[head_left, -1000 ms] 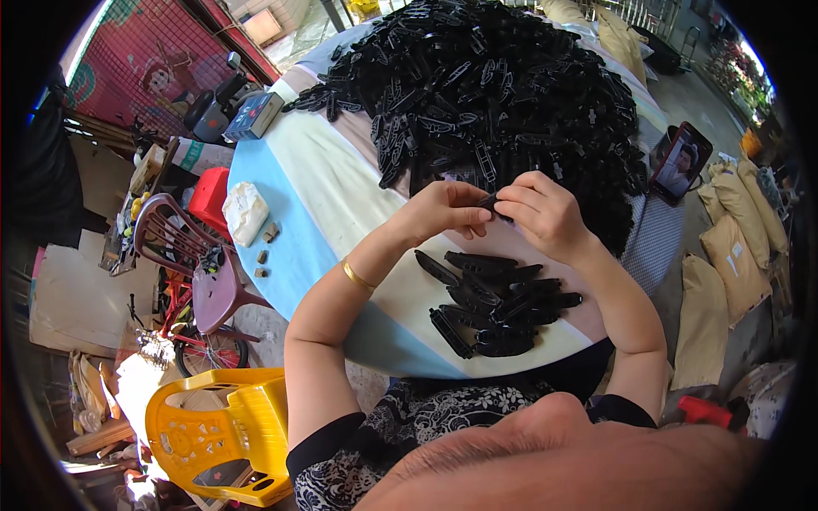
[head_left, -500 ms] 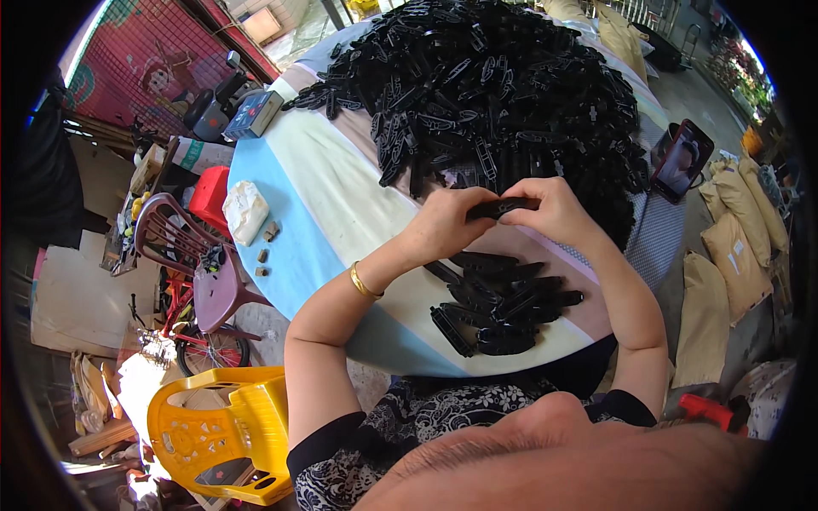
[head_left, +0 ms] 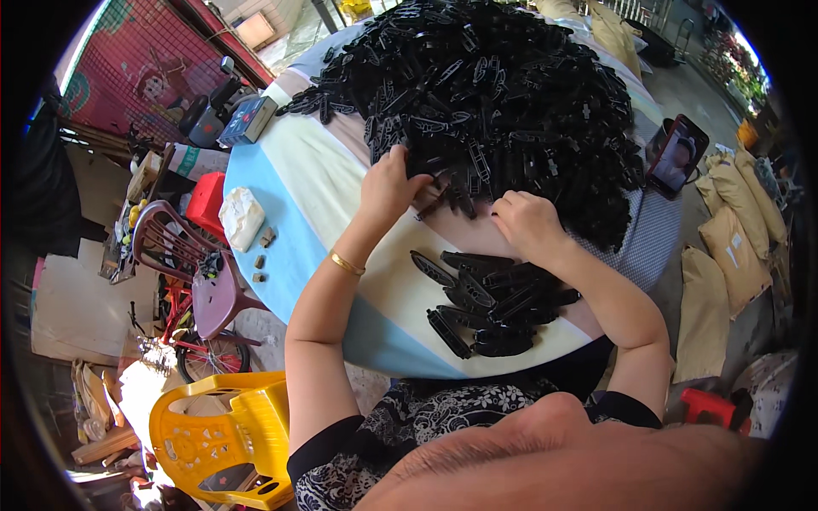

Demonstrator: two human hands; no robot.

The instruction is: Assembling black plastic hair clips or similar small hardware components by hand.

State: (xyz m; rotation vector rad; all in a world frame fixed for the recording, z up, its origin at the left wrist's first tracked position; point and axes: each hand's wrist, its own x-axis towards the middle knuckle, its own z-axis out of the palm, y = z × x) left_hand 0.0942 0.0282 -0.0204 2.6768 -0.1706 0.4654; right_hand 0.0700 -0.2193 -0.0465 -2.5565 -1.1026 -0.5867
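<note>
A large heap of elongated black plastic pieces (head_left: 511,94) covers the far part of the table. My left hand (head_left: 385,192) reaches to the heap's near edge, thumb and fingers apart around black pieces there; no piece is lifted. My right hand (head_left: 530,226) is beside the near edge of the heap, fingers curled and tips together, and whatever they may hold is hidden. Between my forearms, closer to me, lies a smaller group of longer black plastic pieces (head_left: 503,302), several of them overlapping.
The striped tablecloth (head_left: 315,213) bears a white crumpled packet (head_left: 243,219), small brown blocks (head_left: 259,262), a blue-grey box (head_left: 247,121) and a propped phone (head_left: 679,157). A yellow chair (head_left: 204,434) and a purple chair (head_left: 217,294) stand left; brown sacks (head_left: 737,255) lie right.
The dark piece held between both hands has left them. My left hand has moved away to the heap, and my right hand has lowered slightly. The smaller group has pieces lying differently at its left.
</note>
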